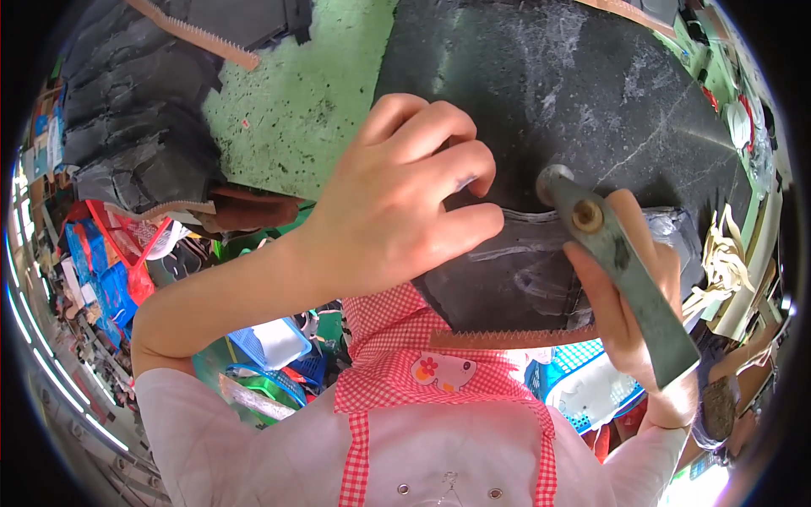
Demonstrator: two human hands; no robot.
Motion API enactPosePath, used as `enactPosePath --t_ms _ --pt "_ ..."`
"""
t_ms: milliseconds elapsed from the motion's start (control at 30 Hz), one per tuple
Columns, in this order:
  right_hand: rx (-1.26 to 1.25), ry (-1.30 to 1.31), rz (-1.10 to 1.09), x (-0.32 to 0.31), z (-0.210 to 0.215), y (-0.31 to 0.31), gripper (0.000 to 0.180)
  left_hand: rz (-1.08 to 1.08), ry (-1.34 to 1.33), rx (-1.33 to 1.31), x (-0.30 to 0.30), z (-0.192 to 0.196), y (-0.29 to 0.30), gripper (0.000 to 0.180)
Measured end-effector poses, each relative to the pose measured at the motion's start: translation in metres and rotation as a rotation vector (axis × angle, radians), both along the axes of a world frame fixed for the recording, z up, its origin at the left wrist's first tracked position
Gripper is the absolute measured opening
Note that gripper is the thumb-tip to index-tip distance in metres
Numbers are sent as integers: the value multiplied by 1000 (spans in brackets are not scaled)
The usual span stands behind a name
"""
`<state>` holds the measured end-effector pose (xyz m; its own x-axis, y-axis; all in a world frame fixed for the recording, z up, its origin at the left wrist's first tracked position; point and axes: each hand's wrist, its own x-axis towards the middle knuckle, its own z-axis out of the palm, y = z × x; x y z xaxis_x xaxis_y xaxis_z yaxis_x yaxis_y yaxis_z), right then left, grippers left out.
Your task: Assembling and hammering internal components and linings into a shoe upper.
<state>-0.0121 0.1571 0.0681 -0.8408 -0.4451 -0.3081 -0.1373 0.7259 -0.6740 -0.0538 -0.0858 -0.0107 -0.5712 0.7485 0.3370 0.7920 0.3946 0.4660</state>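
Note:
My right hand (629,291) is wrapped around a hammer (638,279). Its grey metal head slants across the view, and the round wooden handle end shows in the eye. The round striking face is close to the upper edge of a black leather-like piece (515,283). My left hand (405,198) lies over that piece's upper left edge, with bent fingers whose tips are mostly hidden; it appears to pinch the edge. A brown strip with a zigzag edge (515,339) runs along the piece's lower side, nearest my body.
A dark, scuffed slab (524,93) lies on the green worktop (291,110). Overlapping black pieces (139,127) are stacked at left. Pale strips (722,262) hang at the right edge. Below are a red basket (127,245) and blue baskets (583,380). A red checked apron (397,338) covers my lap.

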Motion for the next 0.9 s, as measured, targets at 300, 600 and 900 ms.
enactPosePath --t_ms 300,600,900 --pt "-121 -105 -49 9 -8 -4 15 147 -45 20 17 -2 1 25" --pt "-236 -136 -81 10 -10 -5 15 311 -279 85 29 -3 -5 25" --pt "-125 33 -48 1 -6 -5 13 313 -91 34 39 -4 6 16"
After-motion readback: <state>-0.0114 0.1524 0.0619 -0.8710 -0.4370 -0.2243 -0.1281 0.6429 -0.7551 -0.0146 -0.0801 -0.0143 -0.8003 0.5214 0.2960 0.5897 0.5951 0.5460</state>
